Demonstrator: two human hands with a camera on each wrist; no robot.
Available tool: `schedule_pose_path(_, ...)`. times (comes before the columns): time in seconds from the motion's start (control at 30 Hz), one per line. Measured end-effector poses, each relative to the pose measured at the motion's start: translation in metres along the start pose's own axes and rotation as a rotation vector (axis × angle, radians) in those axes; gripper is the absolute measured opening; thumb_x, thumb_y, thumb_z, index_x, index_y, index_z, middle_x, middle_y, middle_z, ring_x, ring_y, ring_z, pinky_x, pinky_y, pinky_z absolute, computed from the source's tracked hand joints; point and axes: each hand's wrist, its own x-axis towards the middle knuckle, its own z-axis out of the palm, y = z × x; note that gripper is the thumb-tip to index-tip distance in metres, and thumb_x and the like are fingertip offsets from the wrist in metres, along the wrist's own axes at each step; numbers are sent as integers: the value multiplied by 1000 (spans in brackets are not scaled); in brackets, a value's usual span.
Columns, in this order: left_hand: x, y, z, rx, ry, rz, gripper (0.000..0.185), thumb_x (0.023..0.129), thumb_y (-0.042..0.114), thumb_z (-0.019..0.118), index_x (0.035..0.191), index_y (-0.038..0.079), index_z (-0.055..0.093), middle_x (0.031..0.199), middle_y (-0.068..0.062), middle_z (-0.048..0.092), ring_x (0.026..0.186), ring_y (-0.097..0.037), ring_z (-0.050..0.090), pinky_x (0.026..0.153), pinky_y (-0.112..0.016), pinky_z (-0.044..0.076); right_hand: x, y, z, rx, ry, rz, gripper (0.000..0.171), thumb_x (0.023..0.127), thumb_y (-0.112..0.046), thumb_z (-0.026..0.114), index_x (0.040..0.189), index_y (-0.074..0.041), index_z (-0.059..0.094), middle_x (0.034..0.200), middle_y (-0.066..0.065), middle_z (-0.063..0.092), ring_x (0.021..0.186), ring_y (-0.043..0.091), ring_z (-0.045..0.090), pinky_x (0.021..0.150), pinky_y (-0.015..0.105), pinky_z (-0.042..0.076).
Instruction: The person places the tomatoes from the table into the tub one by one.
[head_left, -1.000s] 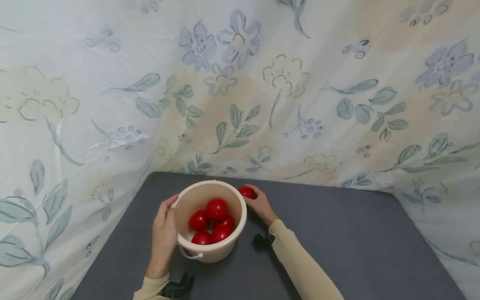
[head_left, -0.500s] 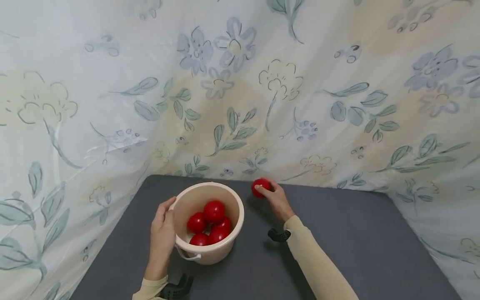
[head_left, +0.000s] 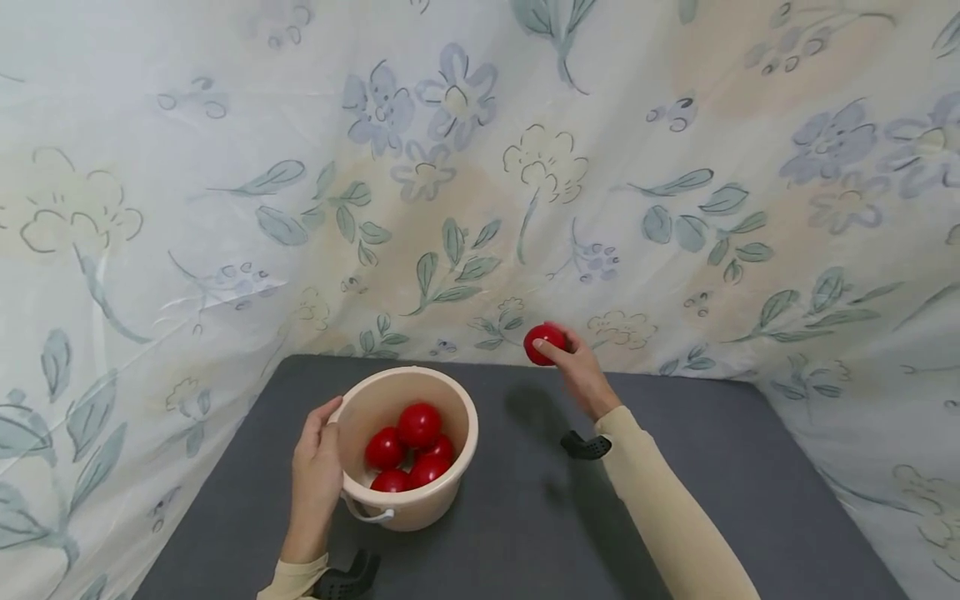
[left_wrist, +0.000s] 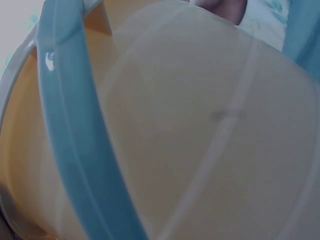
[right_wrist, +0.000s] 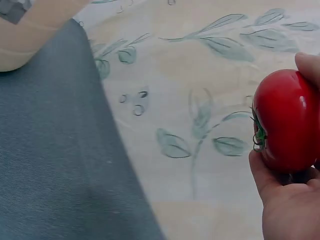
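A cream plastic bucket (head_left: 450, 483) stands on the dark grey table (head_left: 675, 433) and holds several red tomatoes (head_left: 418, 423). My left hand (head_left: 318, 458) grips the bucket's left rim; in the left wrist view the bucket wall (left_wrist: 200, 140) and its pale blue handle (left_wrist: 75, 140) fill the picture. My right hand (head_left: 576, 367) holds one red tomato (head_left: 543, 342) raised above the table, to the right of and beyond the bucket. In the right wrist view that tomato (right_wrist: 282, 120) sits between the fingers and thumb, with the bucket (right_wrist: 30, 25) at the upper left.
A floral-printed sheet (head_left: 480, 167) hangs as a backdrop behind and on both sides of the table. Bare grey tabletop lies to the right of the bucket and toward the front edge.
My right hand has picked the tomato up from beside the bucket's right rim and carried it up and to the right. The left hand has stayed on the bucket.
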Motion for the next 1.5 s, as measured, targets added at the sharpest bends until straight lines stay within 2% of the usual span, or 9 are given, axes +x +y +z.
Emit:
schedule_pose_path(0.33, 0, -1, -2, 7, 10, 3, 46, 107, 18, 27, 146, 9, 50, 157, -19, 44, 140, -42, 45, 112, -70, 34, 3, -38, -7, -59, 6, -74, 72, 94, -37, 71, 155, -18, 38, 150, 4, 48, 135, 24, 43, 107, 36, 46)
schedule_pose_path(0.53, 1, 1, -1, 8, -5, 1, 47, 107, 18, 27, 147, 9, 49, 158, -18, 42, 142, -41, 43, 112, -70, 34, 3, -67, -2, -160, 14, -139, 75, 92, -40, 72, 156, -23, 37, 153, 5, 47, 136, 25, 44, 107, 39, 48)
schedule_pose_path(0.63, 2, 1, -1, 11, -5, 2, 47, 107, 19, 27, 147, 9, 48, 158, -18, 42, 142, -41, 43, 112, -70, 34, 1, -81, 4, -179, -6, -160, 74, 91, -39, 73, 155, -25, 39, 153, 3, 47, 136, 24, 45, 105, 37, 50)
schedule_pose_path(0.9, 3, 0, -1, 2, -7, -6, 47, 107, 19, 27, 147, 9, 49, 158, -18, 43, 143, -42, 43, 111, -71, 34, -11, -108, 36, -142, -127, -196, 66, 95, -25, 68, 154, -17, 40, 150, 5, 49, 136, 25, 45, 101, 33, 52)
schedule_pose_path(1.17, 3, 1, 0, 8, -3, 2, 47, 107, 18, 28, 147, 9, 50, 157, -18, 44, 141, -42, 45, 111, -70, 36, -16, -111, 69, -97, -241, -234, 56, 94, -16, 65, 148, -18, 47, 146, 9, 51, 132, 28, 49, 96, 33, 56)
schedule_pose_path(1.4, 3, 0, 0, -9, -5, 17, 47, 107, 18, 27, 147, 9, 50, 157, -19, 44, 140, -41, 46, 111, -70, 35, -18, -98, 101, -143, -328, -203, 58, 93, -22, 67, 148, -22, 48, 144, 8, 56, 129, 28, 55, 102, 43, 54)
schedule_pose_path(1.5, 2, 0, 0, -3, -4, 13, 47, 107, 19, 27, 147, 9, 50, 157, -18, 44, 141, -40, 45, 111, -70, 35, -21, -92, 114, -156, -364, -186, 60, 92, -22, 69, 148, -23, 48, 144, 7, 56, 128, 29, 57, 102, 44, 54)
